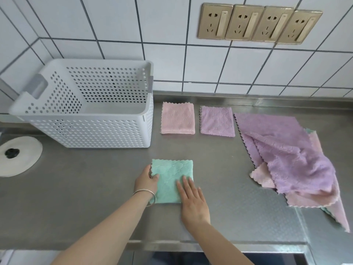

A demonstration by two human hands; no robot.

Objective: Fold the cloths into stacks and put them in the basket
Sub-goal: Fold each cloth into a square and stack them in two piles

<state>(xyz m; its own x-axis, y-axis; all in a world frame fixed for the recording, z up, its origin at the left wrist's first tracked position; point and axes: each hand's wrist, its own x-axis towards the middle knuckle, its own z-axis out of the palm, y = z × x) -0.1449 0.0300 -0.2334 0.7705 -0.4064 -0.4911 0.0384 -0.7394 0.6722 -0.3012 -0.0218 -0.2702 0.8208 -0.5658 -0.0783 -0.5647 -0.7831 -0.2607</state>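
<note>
Currently, a folded green cloth lies flat on the steel counter at lower centre of the frame. The left hand grips its left edge, thumb curled on top. The right hand rests flat on the cloth's lower right corner, fingers straight. A bracelet sits on the left wrist. Above, at centre, a folded pink cloth and a folded purple cloth lie side by side, apart. A white perforated basket stands at upper left, just beside the pink cloth. At right, a loose pile of unfolded cloths lies spread. Four wall sockets occupy the tiled wall at upper right.
</note>
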